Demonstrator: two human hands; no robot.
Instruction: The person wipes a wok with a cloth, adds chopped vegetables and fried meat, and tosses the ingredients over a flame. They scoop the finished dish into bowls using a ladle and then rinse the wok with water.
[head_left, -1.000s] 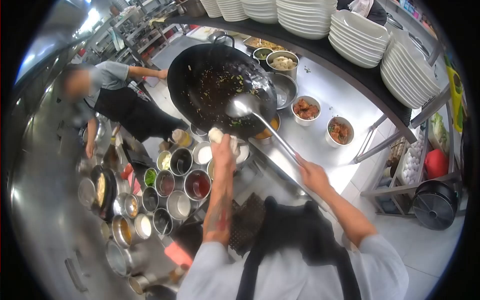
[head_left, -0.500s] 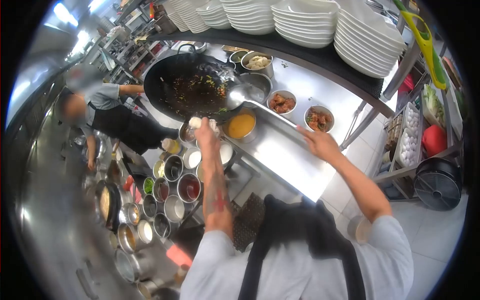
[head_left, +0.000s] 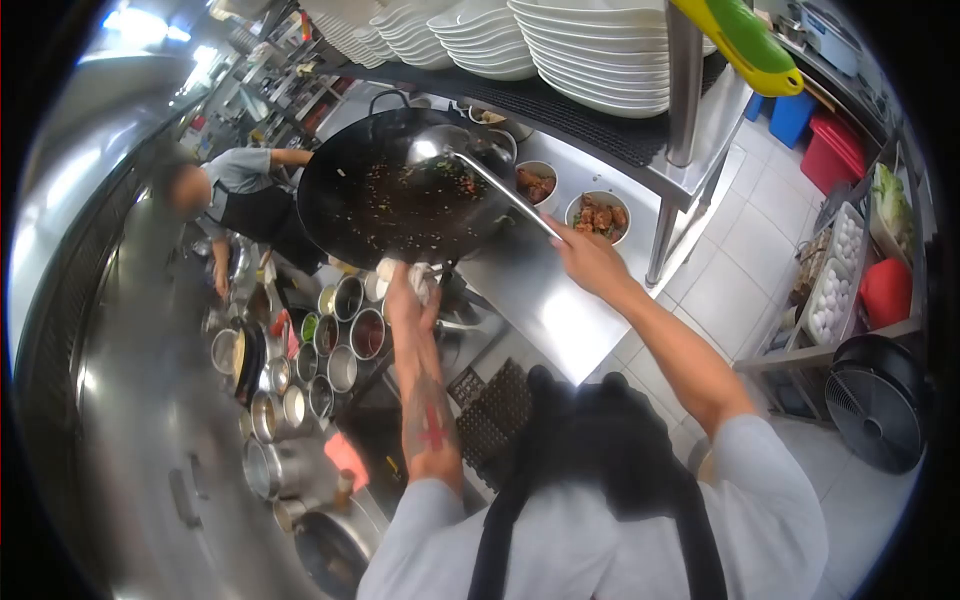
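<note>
My left hand (head_left: pixel 408 305) is closed on a bunched white cloth (head_left: pixel 421 283) at the near rim of a large black wok (head_left: pixel 340 215). Whatever part of the wok lies under the cloth is hidden. Dark residue with small orange and green bits is spread inside the wok. Gripped in my right hand (head_left: pixel 592 262) is the long handle of a steel ladle (head_left: pixel 433 147), its bowl over the far right part of the wok. Two bowls of brown sauced meat pieces, a nearer one (head_left: pixel 598 216) and a farther one (head_left: pixel 535 184), stand on the steel counter (head_left: pixel 555 320) beside my right hand.
Stacked white dishes (head_left: pixel 600 60) fill the shelf (head_left: pixel 640 145) ahead, held by a metal post (head_left: pixel 684 90). Several steel pots of ingredients (head_left: pixel 342 368) crowd the left. Another person (head_left: pixel 240 185) stands beyond them. At right are egg trays (head_left: pixel 830 305) and a black fan (head_left: pixel 875 400).
The ladle bowl has moved from the wok's right edge to over its far right part. The wok has shifted toward the right over the counter and now hides the pot of orange liquid.
</note>
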